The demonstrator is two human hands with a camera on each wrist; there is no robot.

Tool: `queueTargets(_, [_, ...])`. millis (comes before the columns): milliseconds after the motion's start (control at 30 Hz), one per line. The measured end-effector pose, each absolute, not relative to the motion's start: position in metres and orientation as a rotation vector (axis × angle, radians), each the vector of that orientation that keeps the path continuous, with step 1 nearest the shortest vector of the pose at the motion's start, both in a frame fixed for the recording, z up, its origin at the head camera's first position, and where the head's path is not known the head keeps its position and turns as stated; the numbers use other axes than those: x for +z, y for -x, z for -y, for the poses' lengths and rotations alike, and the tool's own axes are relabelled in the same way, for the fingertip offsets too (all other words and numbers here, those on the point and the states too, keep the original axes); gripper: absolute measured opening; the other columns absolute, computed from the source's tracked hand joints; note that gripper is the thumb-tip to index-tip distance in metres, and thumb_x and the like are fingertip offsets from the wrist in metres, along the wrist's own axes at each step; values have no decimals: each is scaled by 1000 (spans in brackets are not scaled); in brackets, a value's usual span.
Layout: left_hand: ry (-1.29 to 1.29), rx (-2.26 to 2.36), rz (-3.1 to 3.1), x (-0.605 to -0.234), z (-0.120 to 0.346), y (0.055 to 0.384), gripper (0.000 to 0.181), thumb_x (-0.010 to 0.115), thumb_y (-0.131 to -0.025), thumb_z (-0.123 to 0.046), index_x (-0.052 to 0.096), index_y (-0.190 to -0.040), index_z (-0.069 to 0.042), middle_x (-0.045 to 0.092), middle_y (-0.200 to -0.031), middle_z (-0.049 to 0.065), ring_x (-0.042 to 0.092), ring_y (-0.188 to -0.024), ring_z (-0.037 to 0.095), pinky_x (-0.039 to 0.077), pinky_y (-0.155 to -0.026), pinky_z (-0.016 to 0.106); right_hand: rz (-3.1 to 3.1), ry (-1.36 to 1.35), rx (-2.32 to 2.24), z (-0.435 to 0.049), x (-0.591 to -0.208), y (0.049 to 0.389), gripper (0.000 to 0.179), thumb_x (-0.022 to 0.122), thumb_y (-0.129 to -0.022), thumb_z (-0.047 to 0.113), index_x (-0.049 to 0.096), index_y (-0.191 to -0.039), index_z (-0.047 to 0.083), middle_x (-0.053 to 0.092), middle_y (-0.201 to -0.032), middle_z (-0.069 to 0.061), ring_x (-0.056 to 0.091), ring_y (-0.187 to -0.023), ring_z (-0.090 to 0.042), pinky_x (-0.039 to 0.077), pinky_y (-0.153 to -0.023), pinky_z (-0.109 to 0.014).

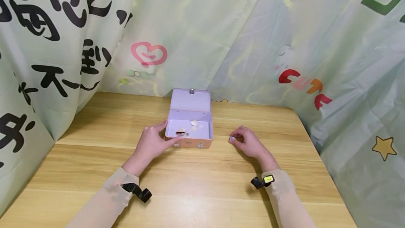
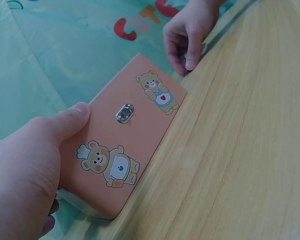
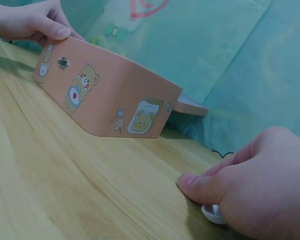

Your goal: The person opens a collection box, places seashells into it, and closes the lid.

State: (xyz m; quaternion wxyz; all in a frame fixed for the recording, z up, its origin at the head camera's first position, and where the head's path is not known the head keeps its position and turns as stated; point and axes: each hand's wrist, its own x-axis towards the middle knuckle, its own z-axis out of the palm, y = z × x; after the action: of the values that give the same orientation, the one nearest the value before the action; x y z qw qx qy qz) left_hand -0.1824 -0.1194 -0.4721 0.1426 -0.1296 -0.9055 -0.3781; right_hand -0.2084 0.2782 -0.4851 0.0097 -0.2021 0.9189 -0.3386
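A small box stands on the table with its lid swung back. Its inside is lilac, and its orange outside carries bear pictures and a metal clasp. Several small pale, shell-like pieces lie inside, along with a brownish one. My left hand grips the box at its left front corner, thumb on the front rim and fingers along the left side. To the right of the box, my right hand pinches a small whitish shell-like piece low over the tabletop, partly hidden by the fingers.
The wooden table reaches back to a printed curtain, which also hangs along both sides. Black wrist cameras are strapped over both sleeves, the left one and the right one.
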Motion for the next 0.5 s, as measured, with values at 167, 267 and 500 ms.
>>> queueTargets(167, [372,-1089,2617,-472,119,182,98,88,-78,-64,64,-138,9,61,-137,26,43,-47,13,41,-44,30,-2856,625,-1060,-279,-485,208,13,76,-100,14,74,-109,5,64,-101,-2,60,-94,-18,54,-84,-38])
queueTargets(267, [369,-1094,2616,-472,119,182,97,88,-78,-64,64,-138,8,60,-137,27,43,-47,13,41,-44,30,-2809,588,-1134,-279,-482,207,16,75,-101,12,71,-113,3,67,-100,-4,63,-87,-19,56,-75,-34])
queueTargets(500, [364,-1095,2619,-472,119,182,98,88,-78,-64,63,-139,8,60,-138,29,43,-48,13,41,-45,31,-2826,591,-1163,-280,-472,211,21,71,-103,9,68,-122,-1,69,-99,-4,63,-84,-19,55,-73,-33])
